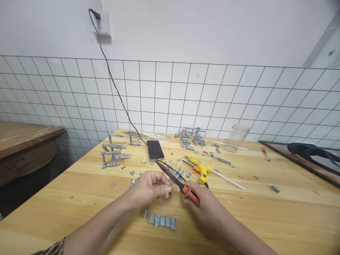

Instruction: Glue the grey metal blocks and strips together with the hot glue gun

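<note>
My right hand [198, 200] is wrapped round the red handle of a dark-bladed tool [190, 194], whose long tip points up and left toward the phone. Thumb and fingers of my left hand [155, 187] are pinched together just left of the blade; whatever is between them is too small to name. Below my hands, a row of small grey pieces [162, 221] lies on the wooden table [92, 205]. Behind the tool are scattered grey bits and a yellow glue gun [202, 170] with a white stick.
A black phone [155, 150] lies at the centre, beneath a cable from the wall socket [102, 24]. Grey stepped structures [113, 154] stand at the left, others [191, 136] at the back. A clear cup [236, 138] and a black-framed panel are on the right.
</note>
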Tool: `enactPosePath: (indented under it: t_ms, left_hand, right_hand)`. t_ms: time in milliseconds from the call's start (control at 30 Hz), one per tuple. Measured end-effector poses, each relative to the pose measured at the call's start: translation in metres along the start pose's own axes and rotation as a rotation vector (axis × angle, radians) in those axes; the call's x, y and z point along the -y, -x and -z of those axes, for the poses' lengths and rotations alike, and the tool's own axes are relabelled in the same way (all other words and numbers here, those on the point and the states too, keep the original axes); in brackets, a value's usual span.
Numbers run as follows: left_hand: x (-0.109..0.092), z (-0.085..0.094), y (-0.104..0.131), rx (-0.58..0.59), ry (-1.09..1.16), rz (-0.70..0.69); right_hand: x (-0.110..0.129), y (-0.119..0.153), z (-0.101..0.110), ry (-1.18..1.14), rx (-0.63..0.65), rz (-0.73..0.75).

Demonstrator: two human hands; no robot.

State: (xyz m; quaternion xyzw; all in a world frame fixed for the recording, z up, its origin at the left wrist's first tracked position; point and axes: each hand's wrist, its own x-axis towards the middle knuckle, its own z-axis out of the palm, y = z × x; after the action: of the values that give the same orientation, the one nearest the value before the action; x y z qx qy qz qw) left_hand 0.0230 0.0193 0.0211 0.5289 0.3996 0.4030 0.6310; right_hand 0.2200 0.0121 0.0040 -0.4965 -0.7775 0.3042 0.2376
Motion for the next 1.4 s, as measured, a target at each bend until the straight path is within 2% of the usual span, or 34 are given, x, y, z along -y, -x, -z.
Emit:
enactPosePath:
  t_ms: [67, 133, 200, 300, 367, 433, 533, 567, 600, 667, 733, 800, 867, 967, 1000, 1067, 1167, 1233, 1400]
  left_hand:
    - [-0.01, 0.003, 0.005, -0.001, -0.165, -0.134]
    - [-0.015, 0.004, 0.008, -0.004, -0.241, -0.195]
    - [-0.012, 0.003, 0.007, -0.004, -0.199, -0.133]
    - [-0.002, 0.001, 0.0, 0.011, -0.015, 0.054]
    - [0.001, 0.002, -0.002, 0.024, 0.028, 0.076]
    - [-0.004, 0.003, -0.001, 0.026, -0.045, 0.002]
    - [-0.014, 0.005, 0.005, -0.018, -0.243, -0.198]
    - [-0.017, 0.004, 0.007, -0.027, -0.263, -0.204]
    - [-0.017, 0.002, 0.009, -0.033, -0.255, -0.179]
    - [-0.016, -0.004, 0.014, 0.001, -0.168, -0.045]
    - [-0.011, -0.012, 0.017, 0.107, -0.046, 0.11]
    - [-0.006, -0.014, 0.017, 0.213, 0.055, 0.174]
    - [-0.002, -0.008, 0.012, 0.121, 0.173, 0.145]
    - [-0.001, 0.009, 0.0, -0.048, 0.386, 0.109]
    - [-0.001, 0.014, -0.003, -0.053, 0.406, 0.114]
    - [-0.002, 0.019, -0.006, -0.046, 0.421, 0.13]
    - [-0.002, 0.016, -0.004, 0.009, 0.402, 0.185]
    - [-0.003, 0.011, -0.001, 0.04, 0.384, 0.215]
    - [-0.005, 0.006, 0.002, 0.097, 0.336, 0.263]
  right_hand:
    - [0.004, 0.004, 0.001, -0.224, 0.158, 0.002]
    - [0.004, 0.005, 0.002, -0.27, 0.221, 0.024]
    - [0.0, 0.001, 0.001, -0.111, 0.111, 0.043]
    - [-0.006, -0.006, 0.0, 0.12, -0.103, 0.036]
    - [-0.006, -0.006, 0.0, 0.138, -0.131, 0.028]
    - [-0.002, -0.003, 0.0, 0.067, -0.059, 0.038]
    - [0.007, 0.005, 0.001, -0.154, 0.17, 0.034]
    - [0.008, 0.006, 0.001, -0.17, 0.2, 0.035]
    - [0.007, 0.005, 0.001, -0.128, 0.179, 0.035]
    - [0.0, 0.001, 0.002, 0.061, 0.025, 0.027]
    - [-0.012, -0.007, 0.004, 0.211, -0.129, -0.018]
    - [-0.023, -0.012, 0.009, 0.251, -0.185, -0.061]
    - [-0.026, -0.012, 0.014, 0.249, -0.194, -0.068]
    - [-0.015, -0.002, 0.02, 0.182, -0.12, 0.008]
    - [-0.008, 0.002, 0.02, 0.128, -0.06, 0.043]
    - [0.005, 0.011, 0.018, 0.019, 0.066, 0.082]
    - [0.018, 0.02, 0.013, -0.061, 0.281, 0.078]
    - [0.021, 0.023, 0.01, -0.05, 0.327, 0.069]
    - [0.018, 0.024, 0.011, -0.015, 0.332, 0.043]
